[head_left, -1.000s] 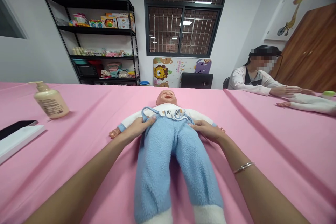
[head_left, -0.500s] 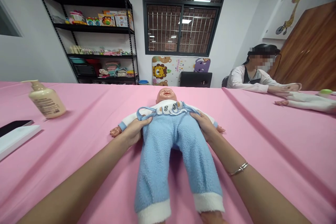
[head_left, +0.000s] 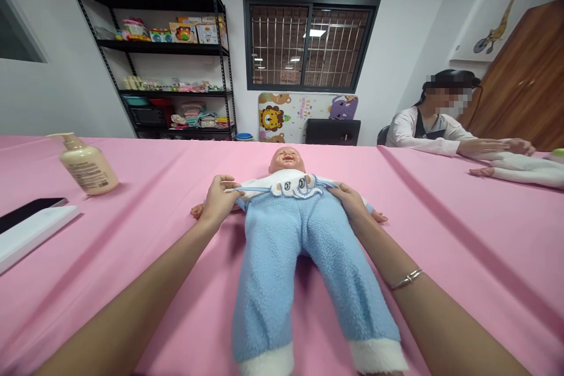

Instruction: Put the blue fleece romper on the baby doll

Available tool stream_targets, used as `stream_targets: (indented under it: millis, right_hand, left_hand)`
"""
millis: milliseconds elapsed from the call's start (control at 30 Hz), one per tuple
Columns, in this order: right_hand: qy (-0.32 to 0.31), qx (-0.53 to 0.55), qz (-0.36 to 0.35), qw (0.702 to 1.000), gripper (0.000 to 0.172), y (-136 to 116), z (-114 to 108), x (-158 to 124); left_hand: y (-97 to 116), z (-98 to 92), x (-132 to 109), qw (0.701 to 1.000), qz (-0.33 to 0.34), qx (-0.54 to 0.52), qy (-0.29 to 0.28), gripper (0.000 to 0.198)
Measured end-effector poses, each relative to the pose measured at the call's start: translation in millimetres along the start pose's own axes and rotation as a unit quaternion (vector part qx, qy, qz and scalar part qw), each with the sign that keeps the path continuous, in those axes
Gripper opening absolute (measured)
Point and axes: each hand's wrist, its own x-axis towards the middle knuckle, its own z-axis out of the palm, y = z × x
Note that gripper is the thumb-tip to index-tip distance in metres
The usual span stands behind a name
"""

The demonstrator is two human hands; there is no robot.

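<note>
In the head view, a pink plastic baby doll [head_left: 287, 160] lies on its back in the middle of the counter [head_left: 440, 235], which is covered with a smooth pink cloth. The doll wears a white top [head_left: 264, 183] with an elephant face and light blue fleece trousers [head_left: 273, 276] with white cuffs. Its legs point toward the person, so the waist is directly between the two arms. The left hand [head_left: 219, 202] is closed in a pinch on a thin blue strap [head_left: 235, 190] at the trouser waist, and this holds the strap up from the doll's body. The right hand [head_left: 350, 201] lies open and flat at the other side of the waist, which seems to keep the trousers in place. A thin silver bracelet [head_left: 406, 279] circles that wrist.

To the left stand a cream pump bottle [head_left: 89, 165] and a black phone [head_left: 26, 211] on a white box [head_left: 37, 238]. Behind, a black metal shelf [head_left: 219, 59] carries toy boxes [head_left: 189, 32] and folded cloths [head_left: 194, 111]. At the right, a co-worker's hands [head_left: 493, 147] rest on a white-clothed doll [head_left: 520, 171].
</note>
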Motion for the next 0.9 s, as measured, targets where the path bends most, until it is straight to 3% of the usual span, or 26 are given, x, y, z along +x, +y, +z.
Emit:
stream_targets:
  millis: [67, 167, 267, 367, 467, 533, 600, 733, 800, 900]
  right_hand:
    - [0.036, 0.016, -0.014, 0.999, 0.033, -1, 0, -1]
    - [0.095, -0.043, -0.041, 0.994, 0.032, -4, 3, -4]
    - [0.119, -0.100, -0.019, 0.988, 0.027, -7, 6, -8]
    - [0.095, -0.122, 0.001, 0.988, 0.024, -12, 8, -12]
    - [0.123, -0.117, -0.013, 0.985, 0.025, -17, 9, -15]
    - [0.144, -0.096, -0.027, 0.985, 0.026, -19, 9, -16]
    - [0.133, -0.070, -0.047, 0.988, 0.028, -18, 11, -16]
    - [0.045, -0.091, -0.091, 0.991, 0.036, -10, 16, -15]
    - [0.014, -0.149, -0.134, 0.980, 0.039, -8, 19, -17]
    - [0.028, -0.245, -0.223, 0.943, 0.038, -19, 24, -23]
  left_hand:
    - [-1, 0.6, -2, 0.994, 0.088, 0.065, 0.018, 0.034]
    - [4, 3.2, -10, 0.953, 0.223, 0.196, 0.052, 0.023]
    - [11, 7.0, -20, 0.923, 0.286, 0.252, 0.058, 0.034]
    - [13, 11.0, -27, 0.929, 0.269, 0.253, -0.012, 0.038]
    - [7, 15.8, -28, 0.934, 0.230, 0.256, -0.099, 0.024]
    - [1, 19.5, -27, 0.933, 0.218, 0.256, -0.128, 0.018]
    - [-4, 23.1, -27, 0.936, 0.219, 0.250, -0.119, 0.018]
    - [-7, 27.9, -29, 0.942, 0.223, 0.239, -0.074, 0.016]
    - [-8, 29.2, -30, 0.946, 0.221, 0.229, -0.067, 0.013]
    - [-8, 30.6, -32, 0.952, 0.215, 0.208, -0.063, 0.014]
